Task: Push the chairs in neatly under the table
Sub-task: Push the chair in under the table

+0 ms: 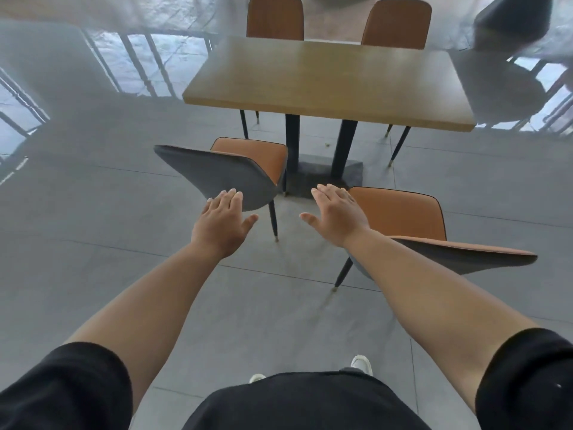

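head view: both arms reach forward and down, palms facing the floor, fingers straight and close together, holding nothing. the left hand [224, 219] hovers at the near lower edge of the left chair with a grey curved backrest and an orange padded seat [217, 173]; its fingertips overlap the backrest rim, but whether they touch it cannot be told. that chair lies just ahead of the left hand and a little to its left, turned askew, so its backrest runs slantwise rather than parallel to the near edge of the rectangular light wooden table on dark legs [328, 82].

the right hand [336, 214] hangs over the near left corner of the right chair with the same grey back and orange seat [400, 212]. this chair sits to the right of that hand, with its backrest under the right forearm and nearer the person than the hand is. it stands well clear of the table, farther out than the left chair.

beyond both hands, two orange-backed chairs on the far side [274, 18] already look tucked in.

my judgement: each hand is nearer its own chair, and the left chair needs straightening before a push toward the table.
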